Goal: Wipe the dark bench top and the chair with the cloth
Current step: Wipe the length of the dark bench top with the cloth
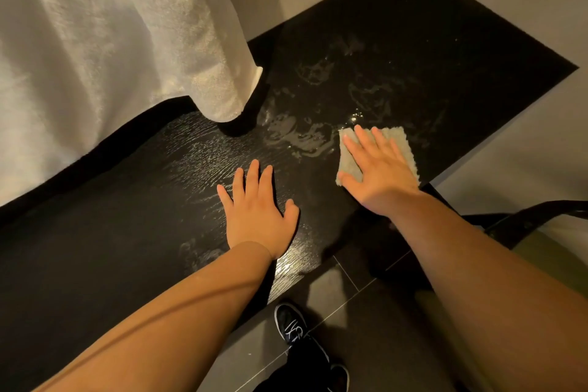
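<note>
draping white fabric point(111, 41) overhangs bench top point(413, 41); chair point(515, 226), perhaps, at right.

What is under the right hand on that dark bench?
A pale cloth lies under the right hand, whose straight fingers press it flat on the bench top. Wet streaks show beside it. The surface beneath the cloth is covered, so its state cannot be seen.

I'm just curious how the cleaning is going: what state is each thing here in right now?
bench top: dark, streaked with wet smears near the middle.
cloth: spread flat on the bench top, under the right hand.
right hand: fingers straight, pressing the cloth.
left hand: flat on the bench top, holding nothing.
curtain: hanging, hem down at the bench top.
chair: partly in view, untouched.
</note>
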Action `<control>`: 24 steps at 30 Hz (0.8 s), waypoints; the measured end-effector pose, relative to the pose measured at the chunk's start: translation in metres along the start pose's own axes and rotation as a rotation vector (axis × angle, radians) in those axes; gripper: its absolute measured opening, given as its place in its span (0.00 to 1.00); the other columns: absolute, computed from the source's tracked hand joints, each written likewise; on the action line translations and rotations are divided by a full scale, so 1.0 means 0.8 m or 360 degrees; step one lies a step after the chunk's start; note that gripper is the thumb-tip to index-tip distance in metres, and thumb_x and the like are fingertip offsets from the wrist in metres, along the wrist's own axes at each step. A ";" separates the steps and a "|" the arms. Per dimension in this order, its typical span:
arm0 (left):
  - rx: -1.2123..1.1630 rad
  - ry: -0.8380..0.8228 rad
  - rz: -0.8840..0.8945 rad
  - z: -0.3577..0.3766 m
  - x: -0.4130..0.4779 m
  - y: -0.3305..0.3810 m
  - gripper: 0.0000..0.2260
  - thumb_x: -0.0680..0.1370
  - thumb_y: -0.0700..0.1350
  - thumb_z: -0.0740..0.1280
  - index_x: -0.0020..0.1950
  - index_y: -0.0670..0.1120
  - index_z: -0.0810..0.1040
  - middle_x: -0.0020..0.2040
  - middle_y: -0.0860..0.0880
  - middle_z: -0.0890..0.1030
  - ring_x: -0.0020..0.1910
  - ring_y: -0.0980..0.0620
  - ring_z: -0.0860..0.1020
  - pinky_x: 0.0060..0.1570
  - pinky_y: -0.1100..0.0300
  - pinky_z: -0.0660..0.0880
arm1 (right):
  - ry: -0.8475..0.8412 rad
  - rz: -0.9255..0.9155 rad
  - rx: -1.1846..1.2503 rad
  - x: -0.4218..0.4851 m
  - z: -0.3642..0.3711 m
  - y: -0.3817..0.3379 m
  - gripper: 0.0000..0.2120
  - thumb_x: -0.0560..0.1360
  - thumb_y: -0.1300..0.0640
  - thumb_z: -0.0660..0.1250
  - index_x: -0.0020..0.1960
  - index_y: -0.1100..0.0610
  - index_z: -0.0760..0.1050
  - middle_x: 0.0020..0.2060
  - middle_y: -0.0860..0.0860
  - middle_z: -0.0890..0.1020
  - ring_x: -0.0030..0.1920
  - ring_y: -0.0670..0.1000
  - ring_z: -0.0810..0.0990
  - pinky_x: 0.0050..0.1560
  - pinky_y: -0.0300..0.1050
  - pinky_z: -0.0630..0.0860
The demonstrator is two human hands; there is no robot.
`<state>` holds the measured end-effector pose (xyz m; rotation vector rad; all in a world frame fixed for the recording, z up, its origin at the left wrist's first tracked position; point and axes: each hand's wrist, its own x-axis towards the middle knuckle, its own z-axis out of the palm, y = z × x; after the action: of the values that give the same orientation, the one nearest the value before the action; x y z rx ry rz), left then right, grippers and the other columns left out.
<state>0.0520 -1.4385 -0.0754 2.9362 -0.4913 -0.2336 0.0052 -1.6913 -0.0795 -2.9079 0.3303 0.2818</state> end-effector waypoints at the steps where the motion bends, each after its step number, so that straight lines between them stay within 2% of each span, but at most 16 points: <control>1: 0.0001 -0.0001 0.0001 0.000 0.001 0.000 0.36 0.78 0.63 0.54 0.85 0.51 0.58 0.87 0.48 0.53 0.85 0.41 0.49 0.81 0.33 0.44 | 0.0011 0.0090 -0.0011 0.005 0.001 -0.005 0.39 0.77 0.33 0.43 0.86 0.45 0.43 0.85 0.48 0.44 0.84 0.55 0.40 0.83 0.57 0.39; 3: 0.0008 -0.0011 -0.0004 0.000 0.000 0.000 0.35 0.78 0.63 0.54 0.84 0.51 0.58 0.87 0.48 0.53 0.85 0.41 0.48 0.81 0.33 0.44 | 0.0014 0.0127 -0.0020 0.001 0.006 -0.030 0.39 0.79 0.34 0.44 0.86 0.46 0.41 0.85 0.50 0.43 0.84 0.58 0.39 0.83 0.60 0.41; 4: 0.0010 -0.0011 -0.0003 0.000 0.000 0.000 0.35 0.78 0.63 0.54 0.84 0.52 0.58 0.87 0.48 0.53 0.85 0.41 0.48 0.81 0.33 0.44 | 0.0012 0.0043 -0.0036 -0.008 0.012 -0.045 0.38 0.79 0.34 0.45 0.86 0.46 0.41 0.85 0.51 0.43 0.84 0.59 0.40 0.83 0.62 0.42; 7: -0.0008 0.0005 -0.0008 -0.001 0.000 0.001 0.36 0.78 0.63 0.55 0.84 0.52 0.58 0.87 0.49 0.53 0.85 0.42 0.49 0.81 0.33 0.44 | 0.0028 -0.0379 0.0059 -0.048 0.029 -0.086 0.36 0.80 0.37 0.54 0.85 0.49 0.55 0.85 0.52 0.54 0.84 0.59 0.49 0.82 0.64 0.50; 8: -0.0015 0.0007 -0.0009 -0.001 -0.001 0.001 0.35 0.79 0.64 0.54 0.84 0.52 0.58 0.87 0.49 0.53 0.85 0.42 0.48 0.81 0.33 0.44 | 0.0020 -0.0486 0.0100 -0.057 0.028 -0.091 0.35 0.80 0.38 0.56 0.85 0.48 0.57 0.85 0.51 0.56 0.84 0.58 0.50 0.83 0.63 0.49; 10: -0.0021 0.0017 -0.0002 -0.001 -0.001 0.001 0.35 0.80 0.64 0.53 0.85 0.52 0.58 0.87 0.49 0.53 0.85 0.42 0.48 0.81 0.33 0.43 | -0.0091 -0.0599 0.0070 -0.052 0.015 -0.080 0.36 0.79 0.36 0.51 0.85 0.44 0.52 0.85 0.47 0.50 0.85 0.54 0.45 0.83 0.56 0.41; 12: -0.0012 0.0021 0.0003 0.000 0.000 0.000 0.34 0.80 0.64 0.53 0.84 0.52 0.59 0.87 0.49 0.54 0.85 0.42 0.49 0.81 0.33 0.44 | -0.0118 -0.0517 -0.0011 -0.026 0.006 -0.055 0.38 0.77 0.34 0.43 0.85 0.43 0.42 0.85 0.45 0.43 0.84 0.52 0.39 0.83 0.55 0.38; 13: -0.0008 0.0020 0.0002 0.001 0.000 0.000 0.34 0.80 0.64 0.53 0.84 0.52 0.59 0.87 0.49 0.54 0.85 0.42 0.49 0.81 0.33 0.44 | -0.0066 -0.0400 -0.0030 -0.010 0.003 -0.040 0.38 0.78 0.34 0.41 0.85 0.43 0.40 0.85 0.46 0.43 0.84 0.52 0.39 0.83 0.55 0.39; 16: -0.0002 0.0019 0.0003 0.001 -0.001 0.000 0.34 0.80 0.64 0.52 0.84 0.52 0.58 0.87 0.49 0.53 0.85 0.42 0.49 0.81 0.33 0.44 | 0.0009 -0.0045 -0.0116 0.025 -0.002 -0.015 0.34 0.83 0.38 0.43 0.86 0.47 0.40 0.85 0.49 0.43 0.84 0.55 0.39 0.83 0.56 0.38; 18: 0.0000 0.0019 0.0000 0.000 0.000 0.000 0.34 0.80 0.64 0.53 0.84 0.52 0.58 0.87 0.49 0.54 0.85 0.42 0.49 0.81 0.33 0.44 | 0.0005 0.0059 -0.0124 0.026 0.001 -0.032 0.34 0.84 0.39 0.45 0.86 0.48 0.39 0.85 0.50 0.42 0.84 0.57 0.39 0.82 0.57 0.37; 21: -0.0006 0.0019 -0.0004 0.000 0.000 0.000 0.34 0.79 0.64 0.54 0.84 0.52 0.59 0.87 0.49 0.54 0.85 0.42 0.49 0.81 0.33 0.44 | -0.0118 -0.0150 -0.0101 0.004 0.008 -0.067 0.36 0.82 0.35 0.46 0.85 0.44 0.35 0.84 0.48 0.36 0.83 0.56 0.34 0.80 0.56 0.30; 24: -0.0004 0.0027 -0.0008 0.000 -0.001 0.000 0.34 0.79 0.63 0.55 0.84 0.52 0.60 0.86 0.49 0.54 0.85 0.42 0.49 0.81 0.33 0.45 | -0.0183 -0.0441 -0.0130 -0.018 0.009 -0.071 0.37 0.80 0.33 0.45 0.85 0.42 0.39 0.84 0.44 0.38 0.84 0.52 0.35 0.82 0.57 0.35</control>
<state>0.0512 -1.4385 -0.0753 2.9351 -0.4811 -0.2100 0.0040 -1.6323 -0.0731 -2.9515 -0.1051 0.4224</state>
